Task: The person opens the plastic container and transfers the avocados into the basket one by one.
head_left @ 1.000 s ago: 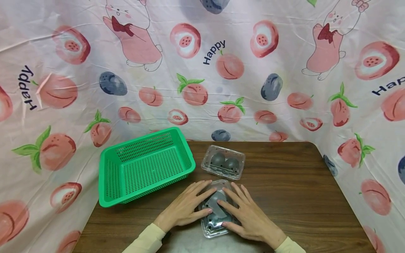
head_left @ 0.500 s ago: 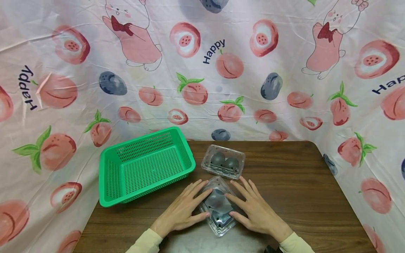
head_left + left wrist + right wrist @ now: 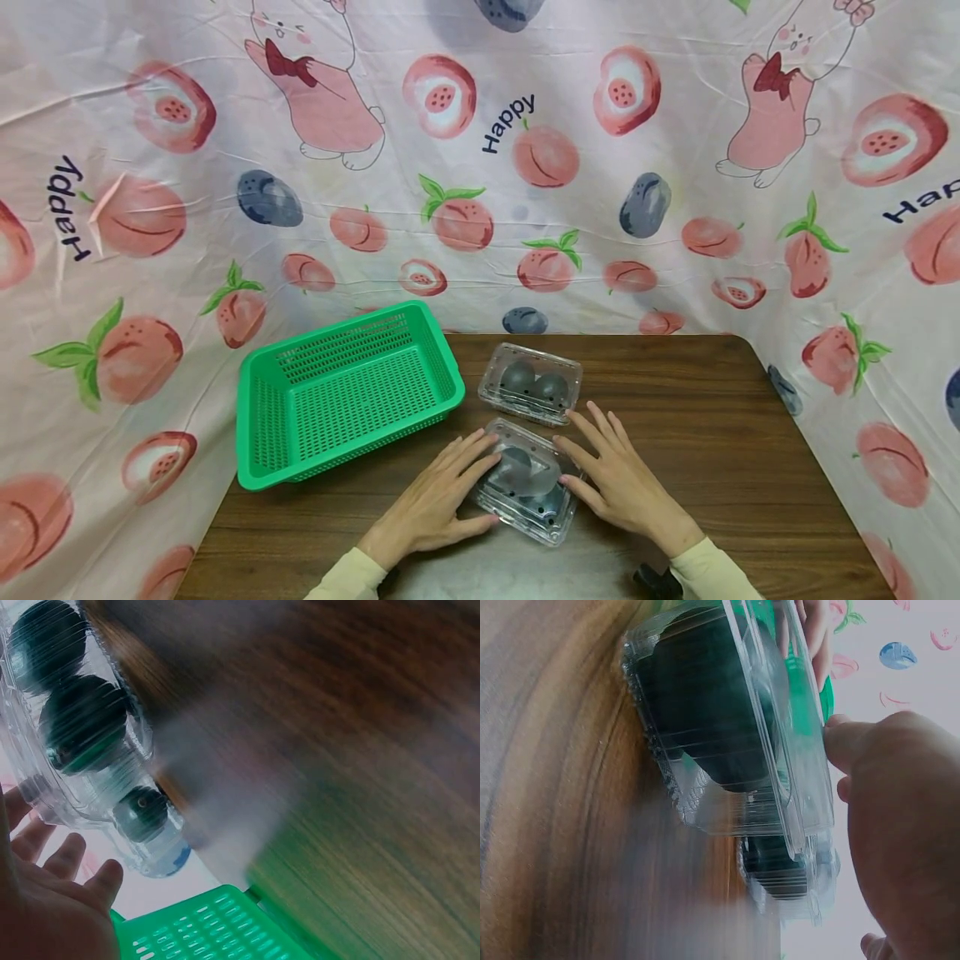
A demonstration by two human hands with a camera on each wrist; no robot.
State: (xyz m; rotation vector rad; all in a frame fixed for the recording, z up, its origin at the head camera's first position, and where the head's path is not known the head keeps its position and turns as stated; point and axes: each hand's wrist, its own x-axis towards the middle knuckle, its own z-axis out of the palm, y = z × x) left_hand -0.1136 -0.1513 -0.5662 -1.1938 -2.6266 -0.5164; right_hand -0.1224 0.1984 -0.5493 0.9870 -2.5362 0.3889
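Observation:
In the head view a clear plastic clamshell box point(image 3: 542, 521) with dark round fruits inside lies slanted on the table between both hands. My left hand point(image 3: 435, 500) is at its left side, fingers extended, fingertips at the lid's edge. At the right side is my right hand point(image 3: 622, 479), fingers spread and fairly straight, thumb and index fingertips at the rim. Through the plastic, the dark green fruits point(image 3: 82, 724) show in the left wrist view. A second clamshell box point(image 3: 528, 379) with two dark fruits stands just behind the first.
A green perforated plastic basket point(image 3: 360, 400) stands at the back left of the brown wood-grain table point(image 3: 690, 400), with nothing in it. Behind and at both sides hangs a fruit-print cloth point(image 3: 585, 208).
The near box has turned counterclockwise on the table, its front corner swinging to the right. My right hand has shifted right and slightly away; the far box and basket stay put.

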